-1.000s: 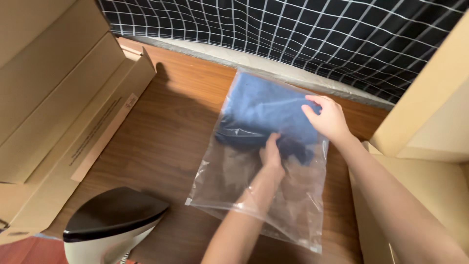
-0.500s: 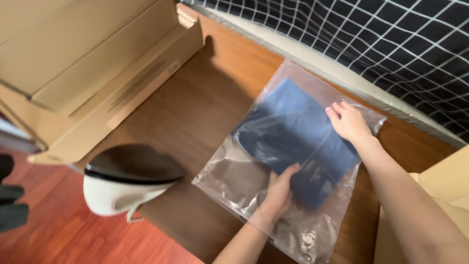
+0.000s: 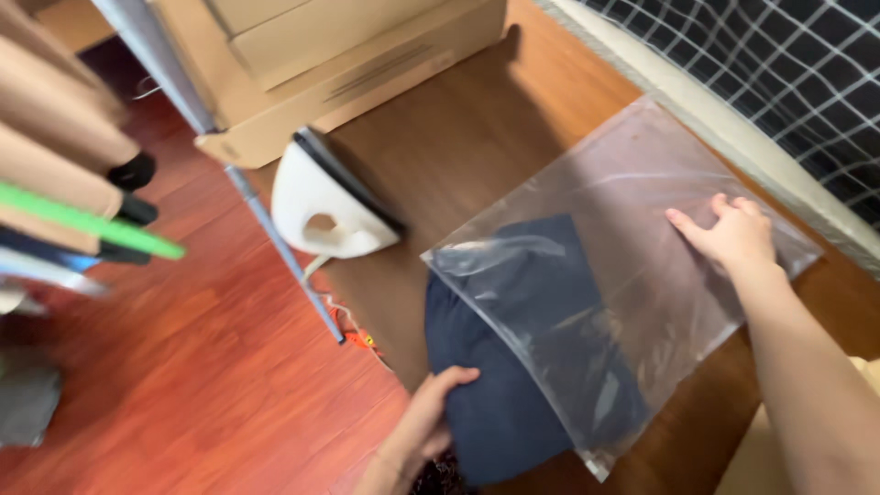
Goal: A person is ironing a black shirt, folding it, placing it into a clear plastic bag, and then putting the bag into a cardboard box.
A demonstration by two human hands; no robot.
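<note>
A: One view only, head cam. Clear plastic bag lies flat on the brown table. Dark blue folded garment is half in the bag, its near end sticking out of the bag's mouth over the table edge.

B: Hands?

A: Left hand is closed on the garment's exposed end. Right hand lies flat, fingers spread, on the bag's far corner.

B: Technique?

A: Pin the bag hard, move the garment straight along the bag, keep the fold flat. White iron stands left of the bag, apart from it.
</note>
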